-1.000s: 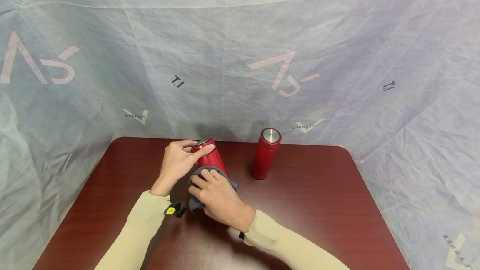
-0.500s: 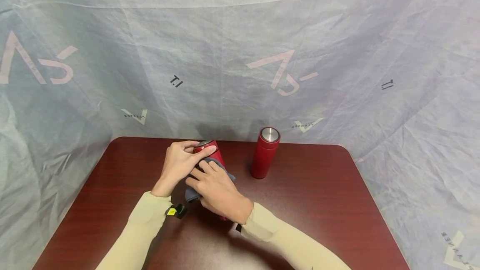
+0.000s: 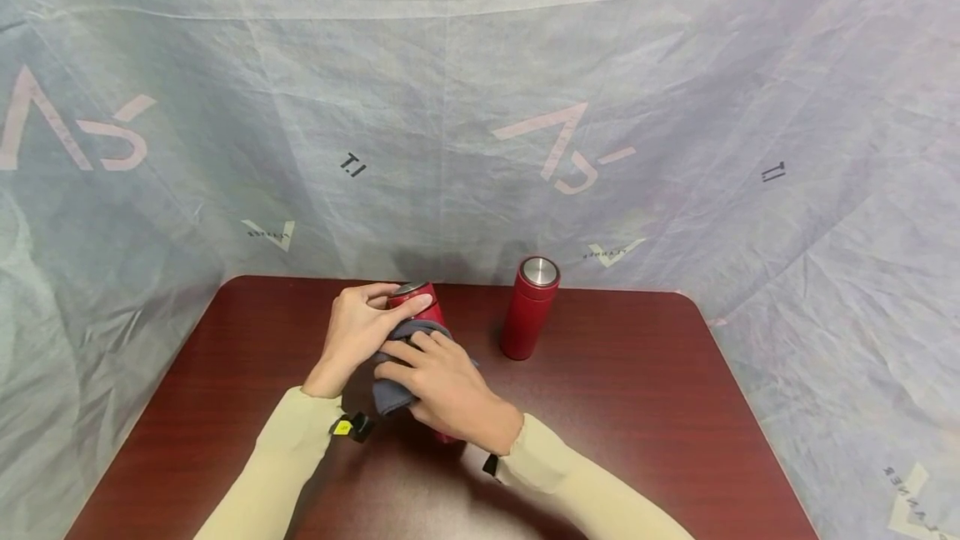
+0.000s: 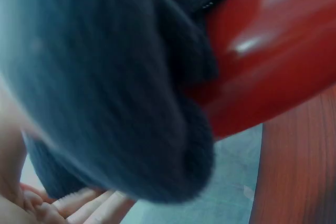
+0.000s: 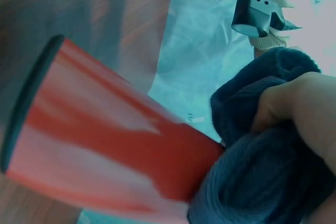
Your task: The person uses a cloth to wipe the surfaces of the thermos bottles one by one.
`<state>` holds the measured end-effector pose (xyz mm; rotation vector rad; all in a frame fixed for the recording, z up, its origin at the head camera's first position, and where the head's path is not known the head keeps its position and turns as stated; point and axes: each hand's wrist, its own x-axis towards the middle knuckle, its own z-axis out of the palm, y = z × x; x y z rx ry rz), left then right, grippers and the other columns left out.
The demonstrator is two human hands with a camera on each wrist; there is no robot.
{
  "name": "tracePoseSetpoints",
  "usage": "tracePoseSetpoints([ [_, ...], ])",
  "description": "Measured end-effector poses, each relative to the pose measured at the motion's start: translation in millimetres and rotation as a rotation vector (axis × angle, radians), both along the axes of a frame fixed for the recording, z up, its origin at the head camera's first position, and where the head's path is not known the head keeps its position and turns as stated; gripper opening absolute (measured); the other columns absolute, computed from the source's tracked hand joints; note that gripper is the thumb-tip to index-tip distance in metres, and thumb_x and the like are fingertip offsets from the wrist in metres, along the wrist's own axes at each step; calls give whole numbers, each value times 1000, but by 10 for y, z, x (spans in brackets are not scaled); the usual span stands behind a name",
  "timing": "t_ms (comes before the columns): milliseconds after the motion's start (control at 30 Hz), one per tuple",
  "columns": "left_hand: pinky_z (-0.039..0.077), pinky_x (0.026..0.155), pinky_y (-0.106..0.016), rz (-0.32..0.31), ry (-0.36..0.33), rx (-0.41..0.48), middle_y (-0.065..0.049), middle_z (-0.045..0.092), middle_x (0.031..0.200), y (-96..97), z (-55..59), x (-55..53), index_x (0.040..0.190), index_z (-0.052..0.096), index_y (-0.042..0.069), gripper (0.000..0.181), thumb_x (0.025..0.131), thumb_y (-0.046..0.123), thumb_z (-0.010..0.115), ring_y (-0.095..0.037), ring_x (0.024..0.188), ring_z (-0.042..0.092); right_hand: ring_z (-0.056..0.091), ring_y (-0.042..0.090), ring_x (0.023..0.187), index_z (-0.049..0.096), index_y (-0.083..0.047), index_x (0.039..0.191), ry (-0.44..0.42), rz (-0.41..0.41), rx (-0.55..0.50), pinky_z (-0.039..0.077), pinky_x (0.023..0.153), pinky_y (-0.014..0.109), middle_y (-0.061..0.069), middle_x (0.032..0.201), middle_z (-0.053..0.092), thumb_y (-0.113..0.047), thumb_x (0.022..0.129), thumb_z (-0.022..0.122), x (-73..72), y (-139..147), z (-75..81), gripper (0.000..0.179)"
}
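Observation:
A red thermos flask [image 3: 430,312] with a steel-topped lid leans tilted over the table, its lid end away from me. My left hand [image 3: 356,327] grips it near the lid, thumb across the front. Bunched round the flask's body is a dark blue-grey cloth [image 3: 392,396], which my right hand [image 3: 441,383] holds against it. In the right wrist view the flask's dark-rimmed base [image 5: 31,103] sticks out beyond the cloth. The left wrist view shows the cloth [image 4: 110,87] large and close, folded over the red body [image 4: 273,51].
A second red thermos flask [image 3: 531,307] stands upright on the dark red wooden table [image 3: 622,407], to the right of the hands. Grey printed fabric [image 3: 450,65] hangs behind the table and along both sides. A small black camera [image 5: 251,17] sits on the left wrist.
My right hand and the cloth slid up the flask towards the lid, then slightly back down. The left hand keeps its grip and has hardly moved. The second flask stays put.

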<state>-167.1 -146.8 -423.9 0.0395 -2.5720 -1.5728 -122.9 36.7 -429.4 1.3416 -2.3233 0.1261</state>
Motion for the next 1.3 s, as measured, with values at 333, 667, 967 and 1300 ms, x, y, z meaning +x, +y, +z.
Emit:
tracePoseSetpoints([
  [333, 62, 92, -51, 34, 87, -34, -16, 78, 122, -62, 35, 23, 137, 72, 3, 81, 82, 60, 90, -32, 106, 78, 65, 20, 124, 79, -24, 117, -320, 94, -385, 52, 108, 35, -3, 140, 69, 3, 77, 83, -9, 347, -117, 48],
  [667, 62, 91, -50, 66, 183, -93, -8, 80, 115, -56, 73, 27, 136, 73, 8, 81, 77, 60, 93, -29, 100, 79, 66, 23, 128, 78, -19, 117, -574, 86, -712, 57, 104, 38, 3, 134, 70, 7, 86, 81, -174, 690, -341, 40],
  [967, 64, 86, -46, 73, 260, -75, -5, 81, 113, -18, -15, 46, 136, 73, 11, 79, 75, 55, 97, -23, 90, 81, 64, 27, 131, 79, -16, 118, -867, -59, -1027, 53, 107, 37, 5, 135, 71, 8, 91, 77, -296, 750, -481, 36],
  [1300, 64, 88, -47, 73, 264, -44, -7, 79, 120, 8, -51, 45, 137, 72, 13, 77, 74, 49, 99, -26, 96, 81, 67, 25, 124, 78, -12, 122, -920, -142, -1142, 54, 101, 34, 7, 132, 73, 13, 89, 73, -432, 703, -479, 42],
])
